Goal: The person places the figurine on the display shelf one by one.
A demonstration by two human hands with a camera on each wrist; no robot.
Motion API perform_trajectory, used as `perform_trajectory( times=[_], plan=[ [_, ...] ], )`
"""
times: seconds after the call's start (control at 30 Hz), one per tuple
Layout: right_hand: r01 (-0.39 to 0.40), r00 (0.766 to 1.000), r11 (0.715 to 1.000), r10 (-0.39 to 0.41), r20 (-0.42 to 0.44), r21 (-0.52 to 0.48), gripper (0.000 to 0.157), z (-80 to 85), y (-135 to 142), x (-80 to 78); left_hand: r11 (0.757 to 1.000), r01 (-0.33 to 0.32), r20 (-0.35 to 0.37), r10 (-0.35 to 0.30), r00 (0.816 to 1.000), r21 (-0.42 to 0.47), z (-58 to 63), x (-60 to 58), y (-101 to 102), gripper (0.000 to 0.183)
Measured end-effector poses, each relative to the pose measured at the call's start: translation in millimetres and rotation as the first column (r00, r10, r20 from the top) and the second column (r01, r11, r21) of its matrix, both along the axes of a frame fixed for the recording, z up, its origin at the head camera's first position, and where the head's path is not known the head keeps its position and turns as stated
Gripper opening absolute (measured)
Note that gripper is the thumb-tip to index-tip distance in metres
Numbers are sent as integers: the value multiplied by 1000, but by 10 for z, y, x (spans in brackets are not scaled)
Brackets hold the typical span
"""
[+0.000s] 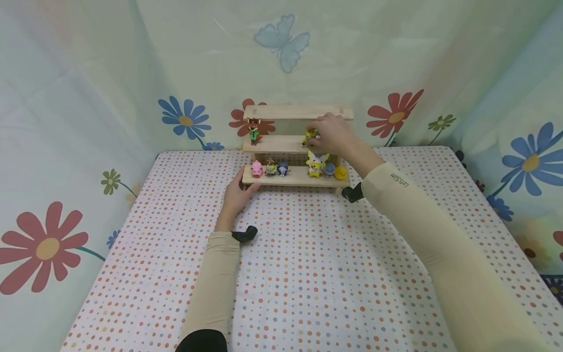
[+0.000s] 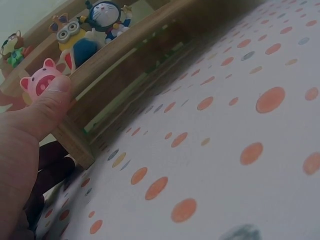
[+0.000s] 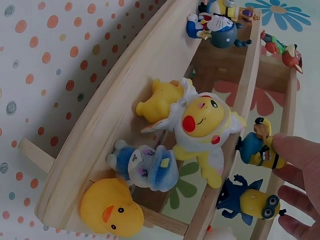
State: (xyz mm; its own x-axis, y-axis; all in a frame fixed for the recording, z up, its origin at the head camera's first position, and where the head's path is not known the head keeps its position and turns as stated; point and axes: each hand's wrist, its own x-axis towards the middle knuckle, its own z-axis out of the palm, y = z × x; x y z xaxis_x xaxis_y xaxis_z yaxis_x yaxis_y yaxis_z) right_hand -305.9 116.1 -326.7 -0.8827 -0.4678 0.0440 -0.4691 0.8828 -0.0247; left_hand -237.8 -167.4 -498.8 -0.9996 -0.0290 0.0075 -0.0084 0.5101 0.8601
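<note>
A three-tier wooden display shelf (image 1: 290, 180) stands at the back of the table. My left hand (image 1: 236, 195) grips the left end of its bottom tier, thumb over the front corner beside a pink pig figure (image 2: 41, 82) and the other fingers behind the end. On the right of the middle tier, my right hand (image 1: 332, 134) pinches a minion figure with a small guitar (image 3: 260, 145) between thumb and fingers. A second minion figure in dark blue (image 3: 252, 200) stands close to those fingertips. My hand partly hides both minions in the head view.
A fox figure (image 1: 253, 131) stands at the middle tier's left. Along the bottom tier are a crowned minion (image 1: 270, 168), a blue cat figure (image 1: 283, 169), a Pikachu in a white hood (image 3: 202, 122), a blue-capped figure (image 3: 145, 167) and a yellow duck (image 3: 112, 207). A flowered cloth (image 1: 286, 49) hangs behind.
</note>
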Motion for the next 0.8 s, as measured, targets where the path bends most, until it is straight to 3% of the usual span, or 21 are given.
perform_trajectory(
  times=[0.2,0.33,0.47,0.57,0.67,0.8],
  plan=[
    [13,1000,1000,-13,-10,-26,43,19,49,34,1000,4,-8,-4,1000,5,-13,1,10,98],
    [-20,998,997,16,-56,-73,40,32,76,97,1000,-4,-1,4,1000,-1,-29,1,-45,99],
    [-81,993,981,63,-103,-179,36,-20,134,246,1000,-1,-30,1,1000,12,-53,9,-122,94],
    [-126,986,952,89,-145,-278,35,-111,222,420,1000,-1,-55,2,998,6,-58,32,-167,85],
    [-132,980,936,73,-187,-325,34,-209,369,596,998,-8,-63,4,998,-56,-10,39,-172,73],
    [-50,986,941,-6,-164,-335,42,-333,602,789,974,-81,-119,57,991,-211,163,68,-144,58]
  ],
)
